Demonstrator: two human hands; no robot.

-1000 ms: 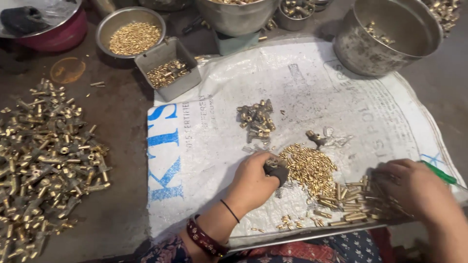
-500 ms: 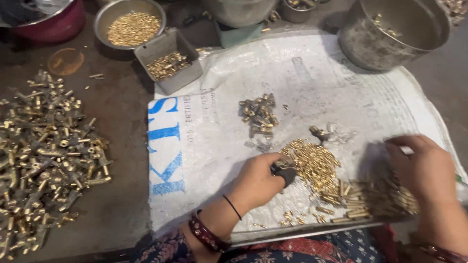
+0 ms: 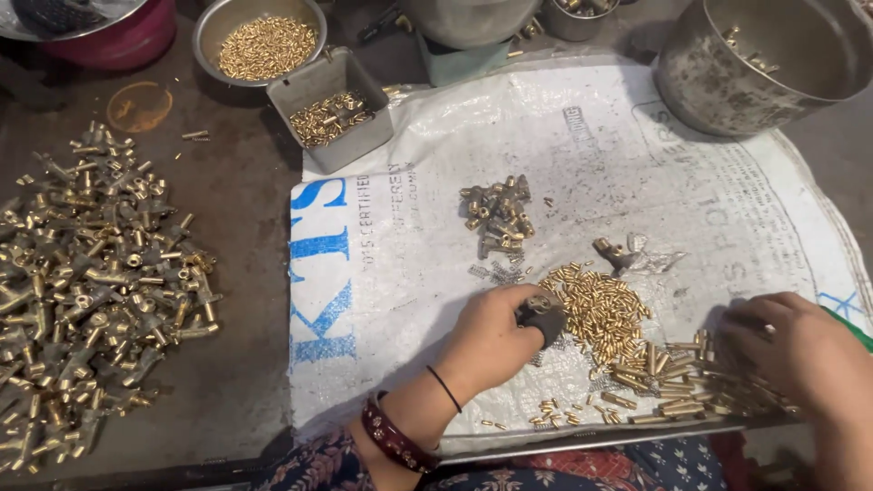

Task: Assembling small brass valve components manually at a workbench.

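A dark, stained work surface [image 3: 245, 382] under dim, even light, with a printed white sack [image 3: 418, 264] spread across it

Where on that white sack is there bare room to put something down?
The white sack is bare between the grey fittings cluster and the big steel pot, and along its left printed part below the square tin. It is crowded near both hands, around the pin heap.

A single head-worn camera looks steeply down from above the person's lap onto the white printed woven plastic sack [image 3: 582, 182] spread over a dark work surface, close enough that the sack fills most of the frame. It faces away from the person's body. Beyond the sack's far right corner stands a large dull steel pot [image 3: 727, 82].
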